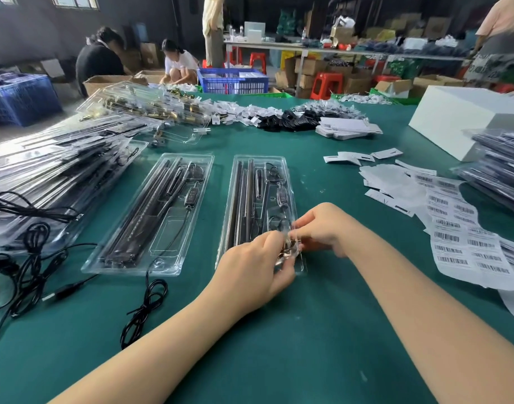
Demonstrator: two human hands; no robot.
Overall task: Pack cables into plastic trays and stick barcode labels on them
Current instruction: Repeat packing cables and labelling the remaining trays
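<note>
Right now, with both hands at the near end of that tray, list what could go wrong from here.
1. The left hand and right hand pinch a small clear packet over the right tray; it could slip or seat crookedly.
2. The left tray has its cable trailing onto the table; it may get left unpacked or snag.
3. The barcode label sheets lie loosely piled; a forearm could drag them.

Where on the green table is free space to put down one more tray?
Bare cloth lies near the table edge, between the forearms. A narrow strip separates the two open trays. Crowded: tray stack and loose cables left, barcode labels right.
</note>
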